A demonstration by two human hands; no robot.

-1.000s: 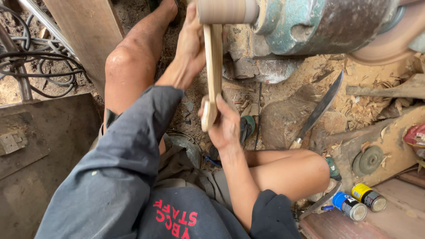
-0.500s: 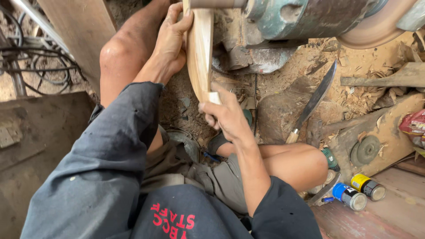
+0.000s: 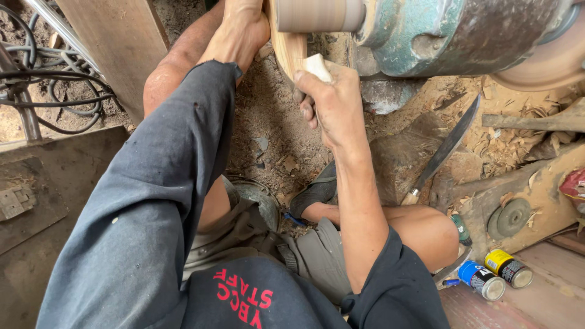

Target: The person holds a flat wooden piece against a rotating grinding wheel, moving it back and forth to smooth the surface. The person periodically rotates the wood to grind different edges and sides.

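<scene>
Near the frame's top centre, both hands, left hand (image 3: 242, 27) and right hand (image 3: 332, 100), grip the pale, smooth-shaped wooden piece (image 3: 291, 52) against the tan sanding drum (image 3: 317, 15), so shaping looks well along, not finished.

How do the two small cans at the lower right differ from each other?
The blue can has a blue body with a white band and lies nearer the person's knee; the yellow can has a yellow end with a dark label and lies farther right. Both lie on their sides, next to each other on the reddish wooden board, and look alike in size.
</scene>
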